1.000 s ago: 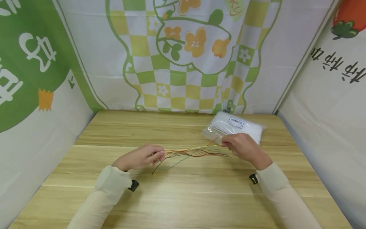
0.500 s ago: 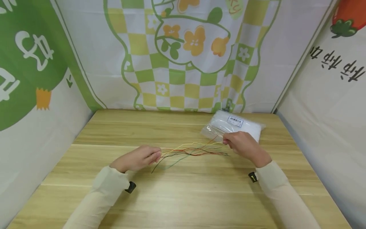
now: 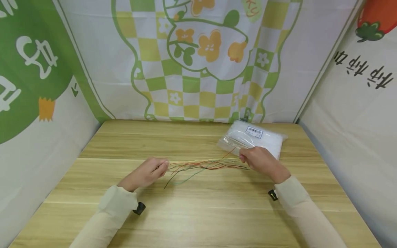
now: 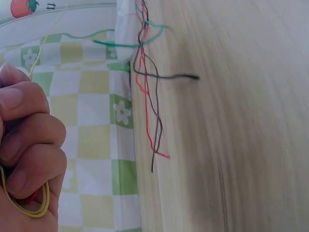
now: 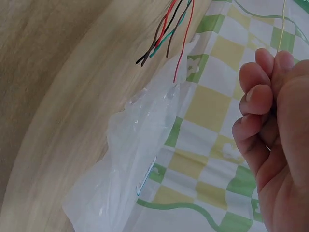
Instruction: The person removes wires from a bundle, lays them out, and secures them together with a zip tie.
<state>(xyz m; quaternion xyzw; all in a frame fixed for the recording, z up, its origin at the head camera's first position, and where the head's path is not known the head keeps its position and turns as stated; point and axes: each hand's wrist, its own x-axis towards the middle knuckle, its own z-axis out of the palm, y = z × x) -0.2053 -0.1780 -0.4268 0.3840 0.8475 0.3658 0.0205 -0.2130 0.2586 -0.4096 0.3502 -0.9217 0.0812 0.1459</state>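
In the head view my left hand (image 3: 150,173) is curled round one end of a thin yellow wire (image 3: 201,160). My right hand (image 3: 260,162) pinches the other end between thumb and forefinger, and the wire runs nearly straight across. A yellow loop (image 4: 39,210) and a bit of red show inside the left palm in the left wrist view. Below the yellow wire, a loose bunch of red, black, brown and green wires (image 3: 214,168) lies on the wooden table (image 3: 198,210). One green wire (image 4: 116,44) and a black one (image 4: 178,76) stick out sideways from the bunch.
A clear plastic bag (image 3: 263,137) with white contents and a barcode label lies at the back right, partly behind my right hand. Patterned cloth walls (image 3: 192,93) enclose the table at the back and on both sides.
My left hand has shifted a little to the left, its fingers closing tighter. The yellow wire, wavy half a second ago, is now nearly straight. My right hand has lowered slightly.
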